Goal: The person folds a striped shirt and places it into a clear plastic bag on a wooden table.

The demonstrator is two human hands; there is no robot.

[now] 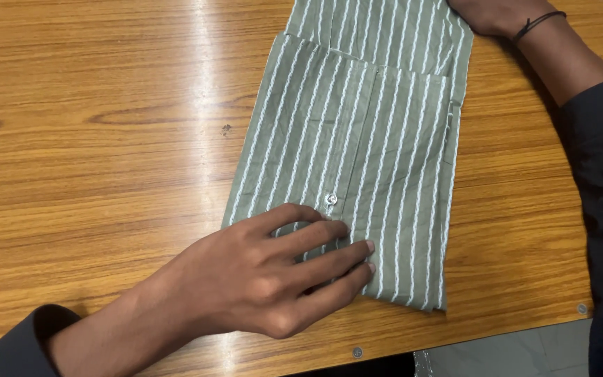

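1. Green striped shirt (364, 153), folded, lies flat on the wooden table (92, 126).
2. Left hand (259, 276): fingers extended together, pressing flat on the shirt's near corner, just below a white button (331, 199).
3. Right hand (490, 14): rests at the shirt's far edge; mostly out of frame, grip cannot be told.

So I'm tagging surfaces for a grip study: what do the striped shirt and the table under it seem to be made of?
The striped shirt looks like thin woven cloth, likely cotton or a blend: matte, finely creased, lying flat in folds under the left hand. The table looks like wood or wood-grain laminate with a glossy finish: grain lines show and a bright streak of light reflects off it. Which of the two, the view leaves open.
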